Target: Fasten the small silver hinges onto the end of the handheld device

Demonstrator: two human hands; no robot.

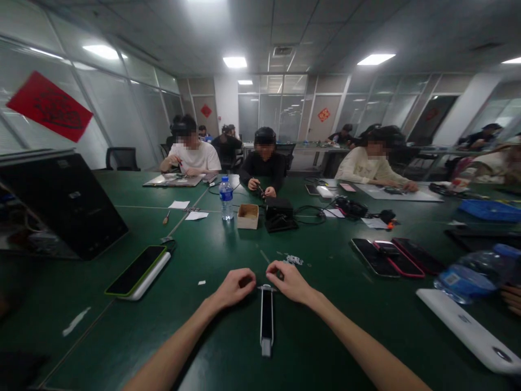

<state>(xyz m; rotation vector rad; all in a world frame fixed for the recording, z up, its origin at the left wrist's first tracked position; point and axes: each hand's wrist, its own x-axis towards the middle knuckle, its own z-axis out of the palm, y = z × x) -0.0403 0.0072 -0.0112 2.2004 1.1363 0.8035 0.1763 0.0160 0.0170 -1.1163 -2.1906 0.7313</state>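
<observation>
A narrow object [266,320] with a white frame, a dark middle and a grey block at its near end lies lengthwise on the green table in front of me. At its far end sits a small light crosspiece [267,287]. My left hand [237,287] rests just left of that end, fingers curled towards the thumb. To the right, my right hand [288,279] is bent with thumb and fingers drawn together close to the crosspiece. Whether either hand pinches a small part is too small to tell. Beyond my right fingers are small silvery parts [294,260] and a thin strip [265,256].
On the left lie a green-edged phone [138,270] and a black computer case [67,201]. Ahead stand a water bottle [226,200], an open box [248,217] and a black device [279,213]. Phones [375,257] and a white casing [468,328] lie right. People sit opposite.
</observation>
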